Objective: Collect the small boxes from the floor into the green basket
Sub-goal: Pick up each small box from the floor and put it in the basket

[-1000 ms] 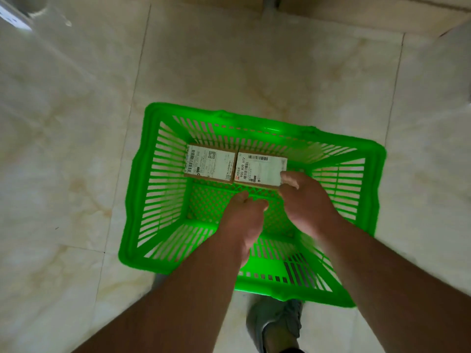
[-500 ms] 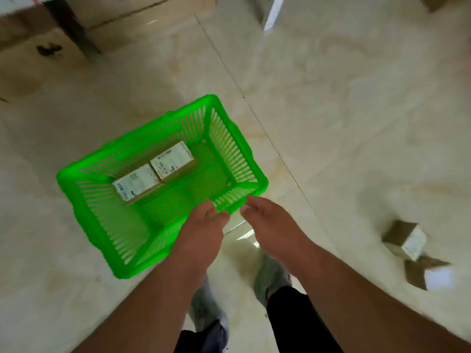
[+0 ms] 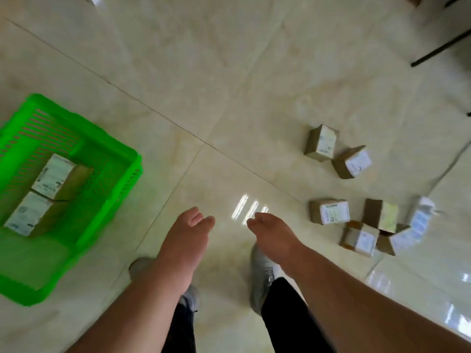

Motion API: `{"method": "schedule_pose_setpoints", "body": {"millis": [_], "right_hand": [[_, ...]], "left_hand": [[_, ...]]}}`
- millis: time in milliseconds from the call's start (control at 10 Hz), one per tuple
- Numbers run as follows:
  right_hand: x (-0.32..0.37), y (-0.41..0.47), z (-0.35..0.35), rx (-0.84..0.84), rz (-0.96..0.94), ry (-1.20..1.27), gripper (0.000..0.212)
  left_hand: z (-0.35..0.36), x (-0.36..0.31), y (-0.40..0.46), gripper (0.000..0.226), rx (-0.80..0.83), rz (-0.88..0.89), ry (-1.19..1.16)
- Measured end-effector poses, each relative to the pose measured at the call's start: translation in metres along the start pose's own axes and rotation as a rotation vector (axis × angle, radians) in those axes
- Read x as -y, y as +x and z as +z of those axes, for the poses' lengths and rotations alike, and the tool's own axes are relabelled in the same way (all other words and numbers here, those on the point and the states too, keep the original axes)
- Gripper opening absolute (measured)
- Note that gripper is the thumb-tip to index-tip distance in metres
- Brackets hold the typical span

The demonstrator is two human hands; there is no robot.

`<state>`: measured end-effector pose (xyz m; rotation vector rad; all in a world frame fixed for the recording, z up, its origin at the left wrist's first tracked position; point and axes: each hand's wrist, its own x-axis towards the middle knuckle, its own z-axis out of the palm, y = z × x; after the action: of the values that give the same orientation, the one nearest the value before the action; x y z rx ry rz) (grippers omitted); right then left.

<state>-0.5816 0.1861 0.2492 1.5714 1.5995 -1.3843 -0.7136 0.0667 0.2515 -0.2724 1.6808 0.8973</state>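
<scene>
Both the left hand (image 3: 184, 240) and right hand (image 3: 274, 236) hang loosely curled, holding nothing, between green basket (image 3: 109, 179) and floor boxes (image 3: 331, 219)

We see soft, even daylight; bright glare streaks on the glossy floor (image 3: 249, 210); motion blur smears the basket (image 3: 76, 154) and frame edges.

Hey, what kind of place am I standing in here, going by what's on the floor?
Probably a stockroom or packing area, though I can't be sure. The glossy tiled floor has small labelled cardboard boxes scattered on it, and a green basket already holds two. Dark furniture legs show at the far right.
</scene>
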Motion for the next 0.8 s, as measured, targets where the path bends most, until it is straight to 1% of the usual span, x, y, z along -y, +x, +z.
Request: {"method": "schedule_pose_setpoints", "body": {"millis": [100,200,300,400,500,600,700,800], "right_hand": [[-0.049,-0.009,-0.037,-0.007,0.074,0.026,0.015],[-0.097,-0.015,-0.072,-0.023,0.122,0.052,0.014],[-0.139,-0.013,-0.097,-0.056,0.168,0.096,0.019],[-0.174,-0.012,-0.110,-0.111,0.208,0.145,0.029],[-0.205,-0.016,-0.115,-0.145,0.231,0.165,0.029],[-0.226,-0.025,-0.117,-0.166,0.237,0.170,0.029],[-0.244,-0.033,-0.123,-0.176,0.199,0.135,0.028],[-0.257,-0.031,-0.133,-0.176,0.132,0.062,0.025]], "left_hand": [[0.054,0.004,-0.017,0.060,0.011,-0.047,0.018],[0.107,0.010,-0.037,0.059,0.030,-0.084,0.017],[0.149,0.033,-0.026,0.063,0.082,-0.121,0.113],[0.172,0.045,-0.022,0.042,0.143,-0.059,0.253],[0.193,0.058,-0.017,0.029,0.188,-0.058,0.321],[0.203,0.063,-0.031,0.028,0.205,-0.037,0.294],[0.211,0.075,-0.044,0.037,0.192,-0.047,0.318],[0.224,0.082,-0.051,0.068,0.166,-0.036,0.317]]}}
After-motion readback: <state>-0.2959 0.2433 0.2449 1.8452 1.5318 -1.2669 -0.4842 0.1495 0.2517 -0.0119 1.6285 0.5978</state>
